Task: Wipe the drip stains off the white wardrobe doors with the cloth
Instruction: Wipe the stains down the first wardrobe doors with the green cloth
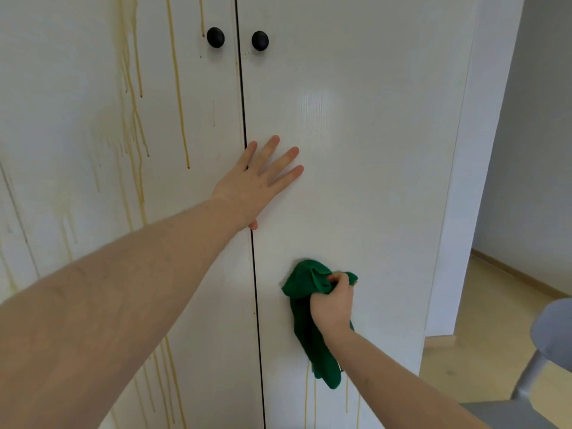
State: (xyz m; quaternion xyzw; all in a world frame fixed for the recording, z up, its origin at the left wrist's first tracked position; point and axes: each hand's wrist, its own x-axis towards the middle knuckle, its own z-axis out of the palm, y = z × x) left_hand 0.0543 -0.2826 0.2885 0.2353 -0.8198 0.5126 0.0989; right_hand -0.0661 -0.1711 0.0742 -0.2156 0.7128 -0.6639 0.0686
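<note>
My left hand (253, 184): fingers spread flat on the white wooden wardrobe door (356, 134).
My right hand (332, 305): fingers clutch the crumpled green cloth (305, 308), lower on that door.

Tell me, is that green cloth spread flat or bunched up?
Bunched up. The right hand grips the green cloth crumpled against the right door, its loose end hanging down.

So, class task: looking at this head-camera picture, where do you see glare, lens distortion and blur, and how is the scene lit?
Head view: soft, even daylight with faint shadows; a pale glare patch sits on the right door above the left hand; the wide lens bows the door gap and the wardrobe's right edge; the grey chair at the lower right is blurred, while the green cloth is fairly sharp.
</note>
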